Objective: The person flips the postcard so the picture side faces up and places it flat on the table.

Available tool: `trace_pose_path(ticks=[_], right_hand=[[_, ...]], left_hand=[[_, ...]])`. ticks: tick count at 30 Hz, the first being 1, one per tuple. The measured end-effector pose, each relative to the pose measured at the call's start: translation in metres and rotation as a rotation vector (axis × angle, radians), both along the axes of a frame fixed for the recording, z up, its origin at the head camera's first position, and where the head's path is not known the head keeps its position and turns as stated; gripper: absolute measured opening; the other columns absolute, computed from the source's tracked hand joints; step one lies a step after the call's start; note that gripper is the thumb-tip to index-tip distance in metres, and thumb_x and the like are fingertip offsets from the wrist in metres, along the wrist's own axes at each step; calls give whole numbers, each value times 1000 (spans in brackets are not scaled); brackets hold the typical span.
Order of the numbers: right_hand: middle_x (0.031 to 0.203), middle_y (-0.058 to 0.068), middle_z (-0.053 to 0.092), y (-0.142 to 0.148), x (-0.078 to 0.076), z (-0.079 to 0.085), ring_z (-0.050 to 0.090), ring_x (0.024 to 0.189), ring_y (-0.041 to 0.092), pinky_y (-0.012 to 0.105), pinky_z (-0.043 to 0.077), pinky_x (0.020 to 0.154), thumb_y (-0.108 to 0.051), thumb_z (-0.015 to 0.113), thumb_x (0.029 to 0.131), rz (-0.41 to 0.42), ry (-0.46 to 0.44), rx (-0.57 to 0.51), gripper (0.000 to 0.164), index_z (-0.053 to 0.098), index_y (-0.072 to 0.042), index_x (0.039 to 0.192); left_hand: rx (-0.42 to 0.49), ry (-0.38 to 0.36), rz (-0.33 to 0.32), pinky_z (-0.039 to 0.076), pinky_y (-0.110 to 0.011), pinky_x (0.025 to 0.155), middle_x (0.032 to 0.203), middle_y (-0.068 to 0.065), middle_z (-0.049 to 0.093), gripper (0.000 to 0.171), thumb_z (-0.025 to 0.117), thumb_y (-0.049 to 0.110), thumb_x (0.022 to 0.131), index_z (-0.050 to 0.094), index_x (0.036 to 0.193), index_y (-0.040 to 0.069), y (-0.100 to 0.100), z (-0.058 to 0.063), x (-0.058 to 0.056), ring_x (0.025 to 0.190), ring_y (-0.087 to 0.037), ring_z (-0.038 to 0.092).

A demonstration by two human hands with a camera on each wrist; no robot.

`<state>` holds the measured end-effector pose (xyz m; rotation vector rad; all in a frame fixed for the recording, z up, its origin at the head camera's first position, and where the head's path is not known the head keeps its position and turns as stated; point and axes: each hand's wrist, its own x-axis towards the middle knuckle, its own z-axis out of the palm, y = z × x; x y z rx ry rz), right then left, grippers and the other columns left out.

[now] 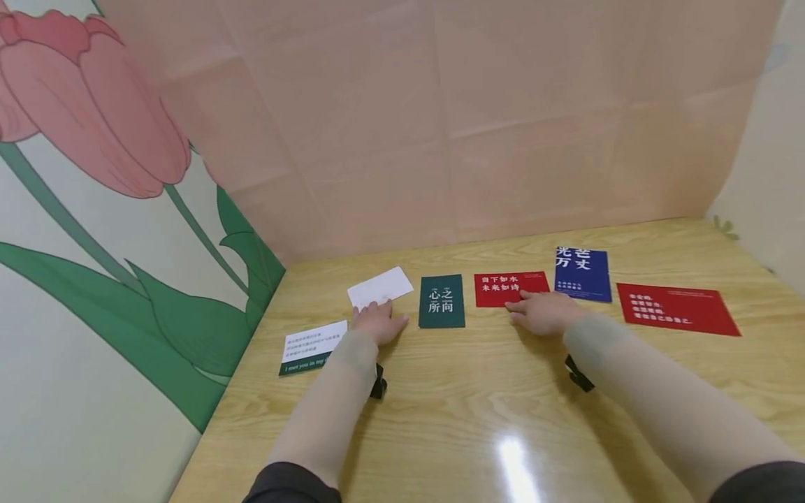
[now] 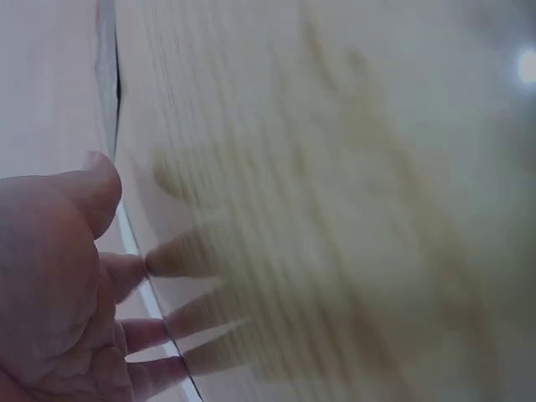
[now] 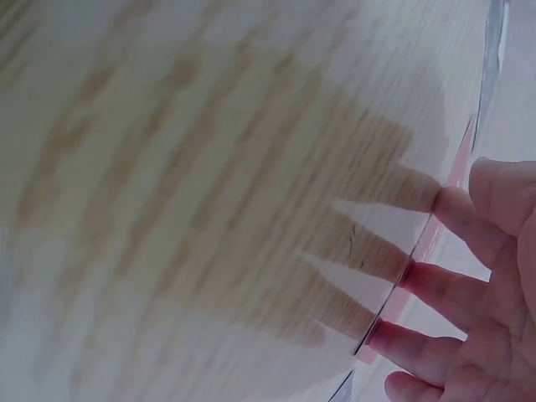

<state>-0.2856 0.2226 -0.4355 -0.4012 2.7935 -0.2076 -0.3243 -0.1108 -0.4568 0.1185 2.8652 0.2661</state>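
My left hand (image 1: 377, 323) rests its fingertips on the near edge of a plain white card (image 1: 380, 285). In the left wrist view, its fingers (image 2: 144, 332) reach that edge with the thumb held apart. My right hand (image 1: 542, 312) touches the near right edge of a red card (image 1: 493, 292) with white lettering. The right wrist view shows its fingers (image 3: 444, 293) spread and meeting the card's edge. Between the hands lies a dark green card (image 1: 442, 318) with white characters. A blue card (image 1: 588, 276) lies just beyond the right hand.
A white-and-green card (image 1: 302, 354) lies left of my left forearm, which covers part of it. Another red card (image 1: 704, 307) lies at the far right. The wooden table (image 1: 453, 405) ends at a pink sheet (image 1: 377, 161) behind. A tulip-painted wall (image 1: 82, 230) stands on the left.
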Motion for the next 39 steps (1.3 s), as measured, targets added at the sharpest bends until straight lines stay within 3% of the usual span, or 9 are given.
trace_pose_path(ticks=[7, 18, 26, 32, 39], right_hand=[[150, 25, 31, -1, 0, -1, 29, 133, 52, 67, 23, 104, -39, 47, 99, 5, 7, 1, 49, 49, -17, 142], [150, 26, 31, -1, -1, -4, 28, 133, 52, 67, 21, 104, -40, 48, 98, 0, 5, 1, 50, 48, -16, 142], [150, 26, 30, 0, -2, -5, 27, 133, 53, 67, 22, 104, -41, 47, 98, -11, 9, 2, 50, 49, -17, 142], [150, 25, 30, 0, 0, -3, 26, 134, 53, 68, 20, 104, -40, 49, 98, -35, -10, -11, 50, 48, -18, 142], [150, 26, 30, 1, 0, -3, 26, 133, 54, 68, 20, 104, -41, 49, 98, -30, -5, -16, 50, 48, -17, 142]], left_hand=[[-49, 10, -45, 11, -51, 114, 152, -12, 33, 65, 36, 60, 97, 38, 149, 21, -10, 2, 17, 139, -35, 30], [-58, -14, -92, 9, -56, 113, 154, -7, 33, 70, 39, 62, 95, 36, 150, 19, -19, 4, 51, 138, -38, 30], [-99, -1, -165, 17, -59, 109, 149, -8, 39, 68, 36, 63, 95, 42, 147, 19, -14, 6, 78, 133, -36, 37], [-98, -36, -236, 19, -58, 110, 153, -8, 34, 71, 36, 65, 94, 45, 145, 15, -6, 11, 106, 137, -33, 33], [-157, -56, -372, 26, -54, 109, 152, -6, 37, 78, 38, 69, 91, 44, 145, 13, -1, 15, 144, 136, -30, 37]])
